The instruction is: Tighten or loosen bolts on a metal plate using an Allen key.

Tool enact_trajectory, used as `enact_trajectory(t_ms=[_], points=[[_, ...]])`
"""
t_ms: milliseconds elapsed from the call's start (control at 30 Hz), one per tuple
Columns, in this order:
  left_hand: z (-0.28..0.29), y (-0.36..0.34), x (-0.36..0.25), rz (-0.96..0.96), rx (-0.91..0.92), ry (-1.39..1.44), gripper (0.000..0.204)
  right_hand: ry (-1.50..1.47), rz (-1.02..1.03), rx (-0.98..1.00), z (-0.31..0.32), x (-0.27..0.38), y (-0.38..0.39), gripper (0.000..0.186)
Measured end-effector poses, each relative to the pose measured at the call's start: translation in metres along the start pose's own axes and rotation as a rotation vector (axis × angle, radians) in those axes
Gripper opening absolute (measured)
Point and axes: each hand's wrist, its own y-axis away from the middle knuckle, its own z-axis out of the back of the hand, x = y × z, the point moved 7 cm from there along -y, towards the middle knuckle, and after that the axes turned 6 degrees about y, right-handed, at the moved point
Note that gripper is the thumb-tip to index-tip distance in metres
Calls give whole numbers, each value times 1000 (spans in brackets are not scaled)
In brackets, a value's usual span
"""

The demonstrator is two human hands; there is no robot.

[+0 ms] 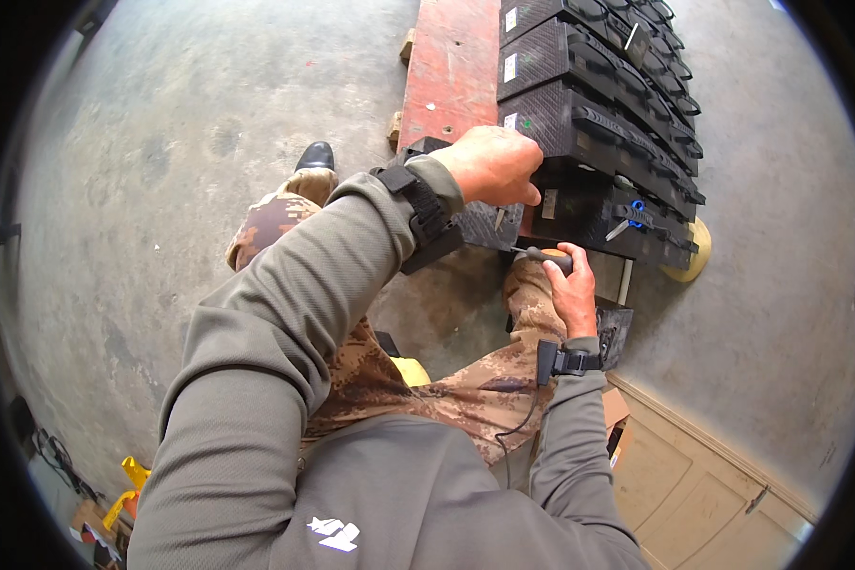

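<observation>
My left hand [494, 163] reaches forward to the near left corner of the nearest black box [589, 204]. Its fingers are curled together and point down; what they grip, if anything, is hidden beneath the hand. Closed around the dark handle of a screwdriver [549, 258], my right hand [574, 296] is just in front of that box, above my knee. The thin shaft points left, towards a dark panel [484, 226] below my left hand. A small blue-looped item [637, 215] lies against the box's handle.
More black boxes [541, 57] with strap-like handles stand in a row behind, beside a red board [451, 71]. A yellow round object [701, 252] sits under the nearest box's right end. A beige panelled surface [693, 465] is at lower right; yellow items [128, 484] are at lower left.
</observation>
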Motion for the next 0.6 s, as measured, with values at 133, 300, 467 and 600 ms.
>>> enact_trajectory(t_ms=[133, 300, 467, 600], points=[[0, -3, -2, -12, 2, -2, 43, 81, 40, -28, 3, 1, -1, 37], [-2, -3, 1, -8, 8, -8, 43, 130, 110, -26, -7, 15, 2, 39], [-2, -3, -2, -23, 11, -10, 44, 133, 81, -72, -6, 7, 2, 39], [-1, -2, -2, -6, 14, -9, 45, -66, -96, -59, -7, -26, -2, 39]])
